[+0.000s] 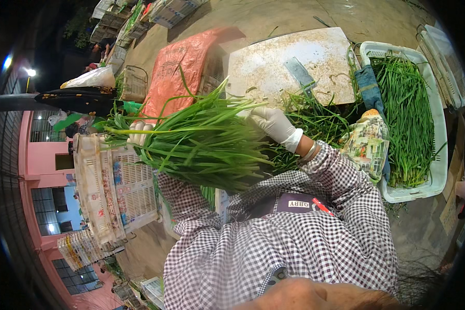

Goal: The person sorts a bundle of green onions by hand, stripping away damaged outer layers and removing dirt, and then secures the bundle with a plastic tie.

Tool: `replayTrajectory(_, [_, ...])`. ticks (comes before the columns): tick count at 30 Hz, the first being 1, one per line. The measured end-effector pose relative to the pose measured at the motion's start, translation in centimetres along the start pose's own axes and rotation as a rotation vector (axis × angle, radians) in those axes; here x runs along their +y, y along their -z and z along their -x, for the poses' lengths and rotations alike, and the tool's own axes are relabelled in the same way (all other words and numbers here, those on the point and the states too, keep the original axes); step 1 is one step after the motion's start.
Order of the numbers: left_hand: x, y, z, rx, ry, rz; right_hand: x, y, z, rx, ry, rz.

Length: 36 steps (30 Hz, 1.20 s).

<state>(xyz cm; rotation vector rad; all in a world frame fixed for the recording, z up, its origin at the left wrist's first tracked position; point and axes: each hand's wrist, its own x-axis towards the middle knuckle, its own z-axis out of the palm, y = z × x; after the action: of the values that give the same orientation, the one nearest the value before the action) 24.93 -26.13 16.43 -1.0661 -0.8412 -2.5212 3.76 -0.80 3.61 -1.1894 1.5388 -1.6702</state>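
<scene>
A thick bunch of long green garlic chives (206,144) is held up in front of my chest, its leaves spreading sideways. My left hand (138,135), in a white glove, is wrapped round the bunch at its left end; leaves cover much of the hand. At the right end my right hand (274,125), also gloved, has its fingers closed at the pale stalk ends, and the fingertips are partly hidden. Below and beyond the right hand lie more loose chives (320,121). A wide-bladed cleaver (298,72) rests on the worn white board (253,62) past them.
To the right stands a pale plastic crate (439,129) packed with chives, a blue cloth (369,88) and a patterned bag (367,139) against it. An orange sack (175,72) lies beyond the bunch. Stacked white crates (134,191) stand at the left.
</scene>
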Motion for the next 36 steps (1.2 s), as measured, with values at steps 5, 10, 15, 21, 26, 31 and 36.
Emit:
replayTrajectory(5, [0.5, 0.1, -1.1, -0.023, 0.075, -0.067, -1.0, 0.2, 0.5, -0.054, -0.21, -0.212])
replayTrajectory(10, [-0.7, 0.0, -1.4, -0.145, 0.066, -0.047, -1.1, 1.1, 0.5, -0.42, -0.345, -0.461])
replayTrajectory(15, [-0.9, -0.8, -0.8, -0.069, 0.052, 0.004, -2.1, 1.7, 1.4, -0.531, -0.371, -0.777])
replayTrajectory(21, [0.3, -0.5, -0.9, -0.161, 0.122, -0.088, -0.6, 1.2, 1.9, -0.726, -0.469, -0.966])
replayTrajectory(26, [-1.2, -1.0, -1.0, -0.099, 0.101, -0.071, -1.2, 0.8, 2.1, -0.751, -0.298, -0.784])
replayTrajectory(31, [-1.1, -1.8, -1.1, -0.051, 0.097, -0.112, -1.3, 0.5, 2.2, -0.625, -0.324, -0.669])
replayTrajectory(36, [-1.7, -2.9, -0.2, 0.106, -0.005, -0.15, 0.4, 1.0, 3.1, -0.378, -0.203, -0.67])
